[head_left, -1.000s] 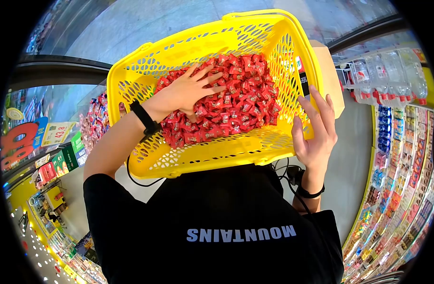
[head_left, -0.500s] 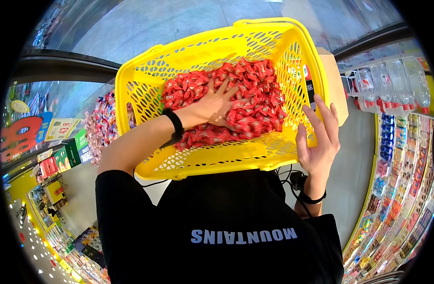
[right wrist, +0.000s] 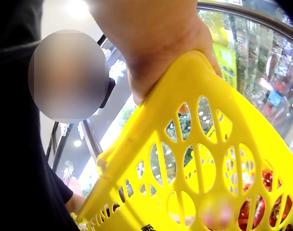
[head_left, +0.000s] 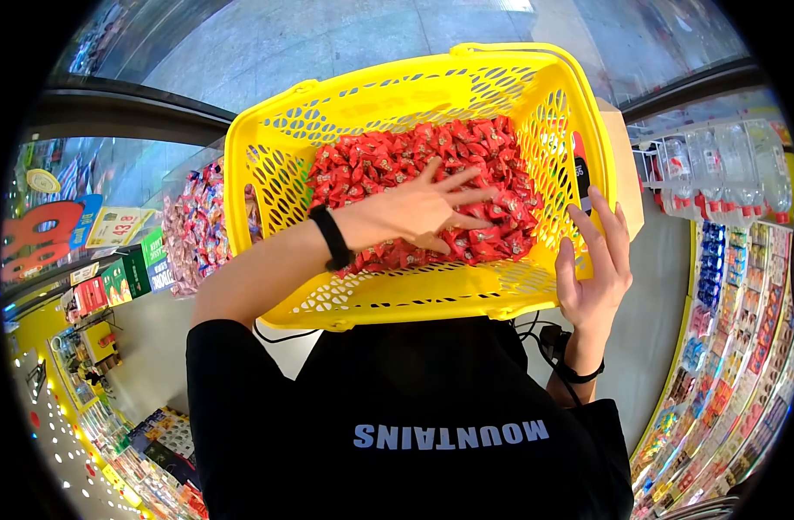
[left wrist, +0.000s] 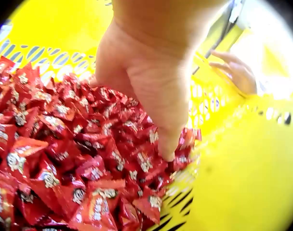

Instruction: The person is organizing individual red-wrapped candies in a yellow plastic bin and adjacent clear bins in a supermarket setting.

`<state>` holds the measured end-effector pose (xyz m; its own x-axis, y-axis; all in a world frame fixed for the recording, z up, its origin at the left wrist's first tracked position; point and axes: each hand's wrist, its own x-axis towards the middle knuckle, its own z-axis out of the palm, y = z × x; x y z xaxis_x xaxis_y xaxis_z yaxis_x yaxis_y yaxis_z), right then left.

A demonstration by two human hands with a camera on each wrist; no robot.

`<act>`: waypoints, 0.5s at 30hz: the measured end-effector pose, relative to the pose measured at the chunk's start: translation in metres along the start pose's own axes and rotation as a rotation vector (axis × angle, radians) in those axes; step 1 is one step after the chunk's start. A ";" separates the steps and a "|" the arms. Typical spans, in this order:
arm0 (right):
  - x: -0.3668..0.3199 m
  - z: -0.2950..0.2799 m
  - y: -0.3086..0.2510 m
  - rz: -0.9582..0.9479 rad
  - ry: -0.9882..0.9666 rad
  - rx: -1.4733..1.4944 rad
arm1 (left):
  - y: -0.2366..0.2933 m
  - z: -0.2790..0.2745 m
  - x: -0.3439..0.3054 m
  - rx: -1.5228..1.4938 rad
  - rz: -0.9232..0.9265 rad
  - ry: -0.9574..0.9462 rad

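Red-wrapped candies form a thick heap in a yellow shopping basket. My left hand rests on the heap, its fingers spread and fairly straight over the candies. In the left wrist view the thumb of that left hand points down into the candies beside the basket's yellow wall. My right hand lies on the near right corner of the basket, fingers extended along the rim and thumb apart. Seen from the right wrist, the palm covers the basket's corner and a fingertip shows through a hole.
Beyond the basket's left end lies a pile of mixed wrapped sweets. A cardboard box sits against its right end. Clear bottles and packed shelves line the right side; price signs stand at left.
My left hand has swept rightward over the candies, shifting the heap's surface. The basket, with my right hand still at its corner, appears slightly lower and further right in the head view.
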<state>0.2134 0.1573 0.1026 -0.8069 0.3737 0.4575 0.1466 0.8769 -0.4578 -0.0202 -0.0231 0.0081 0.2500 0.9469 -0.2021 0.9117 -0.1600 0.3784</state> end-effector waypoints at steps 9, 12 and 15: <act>-0.001 0.001 0.002 -0.001 0.011 0.009 | -0.062 -0.013 -0.080 0.211 -0.389 -0.288; 0.000 0.000 0.003 -0.003 0.007 0.019 | -0.058 0.000 -0.077 0.064 -0.379 -0.255; 0.000 0.000 0.003 -0.003 0.004 0.018 | -0.049 0.008 -0.061 0.028 -0.370 -0.278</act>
<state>0.2137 0.1603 0.1007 -0.8052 0.3726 0.4614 0.1342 0.8723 -0.4701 -0.0775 -0.0756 -0.0054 -0.0196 0.8316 -0.5550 0.9636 0.1637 0.2113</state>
